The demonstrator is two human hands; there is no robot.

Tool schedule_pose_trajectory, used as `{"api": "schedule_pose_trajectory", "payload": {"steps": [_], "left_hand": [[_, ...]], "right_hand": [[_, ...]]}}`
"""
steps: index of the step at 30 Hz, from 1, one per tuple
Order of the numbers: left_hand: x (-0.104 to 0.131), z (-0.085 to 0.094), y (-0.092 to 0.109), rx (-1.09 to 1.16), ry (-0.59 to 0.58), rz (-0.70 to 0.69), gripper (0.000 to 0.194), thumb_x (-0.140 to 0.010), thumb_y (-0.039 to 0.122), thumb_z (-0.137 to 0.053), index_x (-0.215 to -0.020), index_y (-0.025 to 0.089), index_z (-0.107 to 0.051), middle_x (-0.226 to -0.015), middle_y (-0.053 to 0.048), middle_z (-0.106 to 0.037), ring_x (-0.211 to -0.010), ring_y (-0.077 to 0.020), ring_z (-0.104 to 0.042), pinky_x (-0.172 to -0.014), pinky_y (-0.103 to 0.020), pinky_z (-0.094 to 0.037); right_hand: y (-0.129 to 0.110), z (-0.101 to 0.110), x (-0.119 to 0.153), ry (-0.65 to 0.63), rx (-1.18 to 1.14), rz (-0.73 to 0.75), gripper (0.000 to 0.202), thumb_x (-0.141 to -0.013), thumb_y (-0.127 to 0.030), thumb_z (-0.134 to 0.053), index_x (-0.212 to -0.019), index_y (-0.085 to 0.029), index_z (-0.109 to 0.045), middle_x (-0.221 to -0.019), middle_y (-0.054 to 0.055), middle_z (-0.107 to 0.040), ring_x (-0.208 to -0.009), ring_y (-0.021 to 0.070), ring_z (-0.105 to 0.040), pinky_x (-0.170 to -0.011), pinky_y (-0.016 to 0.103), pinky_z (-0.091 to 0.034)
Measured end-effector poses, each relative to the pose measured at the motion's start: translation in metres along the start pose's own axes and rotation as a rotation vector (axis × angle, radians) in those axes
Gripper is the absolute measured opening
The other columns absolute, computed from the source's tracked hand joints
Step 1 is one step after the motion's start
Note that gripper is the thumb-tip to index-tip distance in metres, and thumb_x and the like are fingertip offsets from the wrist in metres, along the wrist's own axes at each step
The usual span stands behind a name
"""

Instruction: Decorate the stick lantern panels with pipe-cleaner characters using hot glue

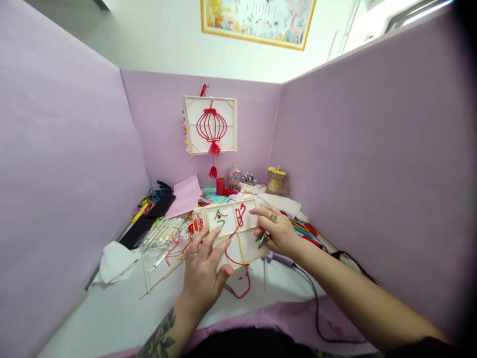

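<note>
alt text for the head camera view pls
Two hands work on a small wood-framed white panel: the left hand rests on it, the right hand holds scissors. Behind hangs a framed red lantern.

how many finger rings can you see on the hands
2: one ring is on the left hand, and one ring is on the right hand. Partly hidden fingers could conceal more.

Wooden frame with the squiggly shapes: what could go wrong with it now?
The loose red strand might catch on the left hand and tug the red shape crooked. The metal tool in the right hand could scratch the white panel close by.
</note>
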State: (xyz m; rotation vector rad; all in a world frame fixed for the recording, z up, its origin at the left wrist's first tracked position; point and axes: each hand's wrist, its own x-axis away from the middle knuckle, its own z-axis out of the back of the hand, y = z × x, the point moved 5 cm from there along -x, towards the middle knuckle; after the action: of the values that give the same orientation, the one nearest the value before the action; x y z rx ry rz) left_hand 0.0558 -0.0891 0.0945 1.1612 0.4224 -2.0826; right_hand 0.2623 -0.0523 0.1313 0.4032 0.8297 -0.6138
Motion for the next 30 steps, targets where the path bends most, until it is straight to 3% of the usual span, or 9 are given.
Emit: {"api": "schedule_pose_trajectory", "payload": {"steps": [14, 20, 24, 30], "left_hand": [[0.001, 0.002, 0.002, 0.017, 0.008, -0.018, 0.054, -0.095, 0.054, -0.033, -0.117, 0.018, -0.065, -0.135, -0.014, -0.054, -0.134, -0.0294, -0.035, -0.110, -0.044, -0.027], [0.000, 0.001, 0.001, 0.017, 0.012, -0.005, 0.055, -0.094, 0.057, -0.033, -0.117, 0.019, -0.066, -0.134, -0.013, -0.056, -0.133, -0.0293, -0.037, -0.110, -0.044, -0.028], [0.001, 0.001, 0.001, 0.016, 0.015, 0.001, 0.053, -0.094, 0.057, -0.034, -0.118, 0.021, -0.066, -0.133, -0.012, -0.057, -0.133, -0.0286, -0.038, -0.109, -0.044, -0.029], [0.001, 0.001, 0.001, 0.017, 0.009, 0.005, 0.052, -0.094, 0.057, -0.035, -0.117, 0.022, -0.066, -0.134, -0.012, -0.057, -0.134, -0.0288, -0.038, -0.110, -0.044, -0.028]], "right_hand": [[-0.005, -0.007, -0.015, -0.057, 0.022, 0.049, 0.011, -0.086, -0.016, -0.052, -0.076, -0.021, -0.052, -0.110, 0.010, -0.067, -0.084, 0.0218, -0.053, -0.071, 0.034, -0.048], [-0.004, 0.000, -0.009, 0.018, -0.028, 0.039, 0.012, -0.085, -0.016, -0.052, -0.075, -0.021, -0.052, -0.104, 0.010, -0.068, -0.080, 0.0208, -0.053, -0.070, 0.035, -0.049], [-0.002, 0.001, 0.000, 0.038, -0.030, 0.029, 0.012, -0.083, -0.015, -0.052, -0.073, -0.022, -0.052, -0.111, 0.010, -0.070, -0.086, 0.0218, -0.055, -0.078, 0.038, -0.051], [0.002, -0.010, 0.004, -0.036, 0.013, 0.022, 0.010, -0.079, -0.013, -0.054, -0.074, -0.022, -0.054, -0.123, 0.008, -0.068, -0.090, 0.0224, -0.056, -0.084, 0.040, -0.051]]}}
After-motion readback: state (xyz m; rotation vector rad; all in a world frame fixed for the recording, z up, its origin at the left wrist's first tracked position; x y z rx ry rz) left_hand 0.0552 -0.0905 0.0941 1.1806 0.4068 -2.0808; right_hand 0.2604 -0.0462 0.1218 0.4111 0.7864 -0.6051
